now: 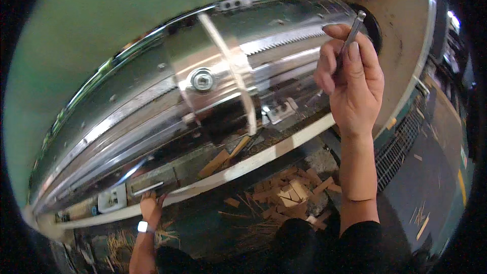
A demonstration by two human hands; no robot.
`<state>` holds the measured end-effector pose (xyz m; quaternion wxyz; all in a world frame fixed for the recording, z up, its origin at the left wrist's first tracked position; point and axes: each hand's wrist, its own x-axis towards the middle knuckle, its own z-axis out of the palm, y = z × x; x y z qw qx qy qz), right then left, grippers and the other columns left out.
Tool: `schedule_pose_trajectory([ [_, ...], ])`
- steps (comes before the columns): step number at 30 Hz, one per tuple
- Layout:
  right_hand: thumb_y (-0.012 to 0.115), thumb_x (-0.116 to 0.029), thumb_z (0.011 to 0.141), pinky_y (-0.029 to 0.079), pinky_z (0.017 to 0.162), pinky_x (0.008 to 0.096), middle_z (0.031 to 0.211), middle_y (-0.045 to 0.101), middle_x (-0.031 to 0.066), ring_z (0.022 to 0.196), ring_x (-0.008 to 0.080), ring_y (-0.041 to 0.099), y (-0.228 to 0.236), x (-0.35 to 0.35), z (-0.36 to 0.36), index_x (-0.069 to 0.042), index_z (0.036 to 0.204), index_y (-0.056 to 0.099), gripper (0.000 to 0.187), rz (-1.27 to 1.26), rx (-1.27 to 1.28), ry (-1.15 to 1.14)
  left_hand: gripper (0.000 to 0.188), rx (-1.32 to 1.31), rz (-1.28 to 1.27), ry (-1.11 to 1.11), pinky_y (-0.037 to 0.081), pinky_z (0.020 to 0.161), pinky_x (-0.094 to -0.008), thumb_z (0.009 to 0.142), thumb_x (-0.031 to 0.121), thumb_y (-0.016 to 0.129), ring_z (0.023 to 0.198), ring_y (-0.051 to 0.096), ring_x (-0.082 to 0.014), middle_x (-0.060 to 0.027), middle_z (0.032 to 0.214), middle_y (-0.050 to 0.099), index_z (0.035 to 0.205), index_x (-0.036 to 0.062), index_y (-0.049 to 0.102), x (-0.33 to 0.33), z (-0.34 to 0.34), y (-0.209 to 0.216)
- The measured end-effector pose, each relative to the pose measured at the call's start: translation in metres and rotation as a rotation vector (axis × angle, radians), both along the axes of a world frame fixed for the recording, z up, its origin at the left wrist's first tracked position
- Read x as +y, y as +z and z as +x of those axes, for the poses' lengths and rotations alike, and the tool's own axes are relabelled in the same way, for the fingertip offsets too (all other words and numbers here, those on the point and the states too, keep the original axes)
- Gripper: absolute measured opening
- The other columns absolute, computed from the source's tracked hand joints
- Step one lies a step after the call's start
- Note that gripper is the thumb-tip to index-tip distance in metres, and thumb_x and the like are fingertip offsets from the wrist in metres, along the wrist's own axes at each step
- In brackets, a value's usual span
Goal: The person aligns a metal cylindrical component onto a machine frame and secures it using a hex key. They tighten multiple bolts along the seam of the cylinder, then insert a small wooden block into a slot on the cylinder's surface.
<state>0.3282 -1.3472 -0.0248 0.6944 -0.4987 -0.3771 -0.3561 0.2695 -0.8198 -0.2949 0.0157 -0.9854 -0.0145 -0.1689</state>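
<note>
My right hand (352, 76) is raised over the right end of a long, shiny metal machine part (284, 30). Between thumb and fingers it grips a slim metal rod (359, 20) with a rounded tip, like a hex key, pointing up. Down at the lower left, my left hand (150, 205) is on the pale front rail (203, 187), a watch on its wrist. A thin silver rod (148, 189) lies right at its fingertips; whether they grip it is unclear. A round socket-head bolt (203, 79) sits in the metal block across the middle of the part.
Toothed strips (284, 40) run along the part, and a pale band (223, 45) crosses it. Wood offcuts (289, 193) pile up below the rail. A wood piece (214, 163) lies behind it. A white bracket (112, 199) stands at left, a dark grating (401, 142) at right.
</note>
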Motion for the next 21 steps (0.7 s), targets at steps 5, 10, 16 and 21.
schedule_pose_trajectory([
  [5, 0.042, -0.012, 0.095, 0.04, 0.062, 0.0244, 0.079, 0.052, 0.0035, 0.068, 0.011, 0.047, -0.006, 0.028, -0.03, -0.002, 0.122, 0.05, 0.03, -0.709, 0.307, -0.17, 0.031, -0.089, 0.072, -0.013, 0.044, 0.072, -0.0449, 0.08, 0.033, 0.063, 0.083, 0.054, -0.0356, -0.0157, 0.084, 0.058, 0.084, 0.0023, 0.059, -0.017, 0.005, 0.001],
  [10, 0.043, 0.0, 0.091, 0.043, 0.065, 0.026, 0.08, 0.054, 0.0082, 0.069, 0.0149, 0.05, -0.024, 0.052, -0.04, -0.002, 0.113, 0.05, 0.023, -0.813, 0.329, 0.287, 0.03, -0.026, 0.143, 0.114, 0.047, 0.073, -0.0405, 0.083, 0.035, 0.058, 0.086, 0.056, -0.0299, -0.0111, 0.085, 0.058, 0.083, 0.0054, 0.06, -0.034, 0.004, 0.001],
  [16, 0.049, -0.002, 0.088, 0.035, 0.036, 0.0248, 0.065, 0.051, 0.011, 0.038, 0.0124, 0.037, -0.066, 0.06, -0.036, 0.001, 0.096, 0.051, 0.009, 0.055, 0.158, 0.615, 0.03, 0.015, 0.128, 0.161, 0.047, 0.072, -0.0416, 0.084, 0.035, 0.057, 0.085, 0.056, -0.0316, -0.0121, 0.084, 0.057, 0.085, 0.0048, 0.058, -0.04, -0.005, 0.01],
  [21, 0.057, -0.016, 0.088, 0.047, 0.044, 0.0249, 0.073, 0.052, 0.0115, 0.049, 0.0165, 0.051, -0.046, 0.031, -0.041, 0.002, 0.109, 0.048, 0.029, 0.46, 0.17, 0.23, 0.03, -0.097, 0.132, 0.056, 0.047, 0.073, -0.0413, 0.083, 0.035, 0.058, 0.084, 0.055, -0.0316, -0.0126, 0.084, 0.057, 0.083, 0.0046, 0.058, -0.026, 0.0, 0.0],
])
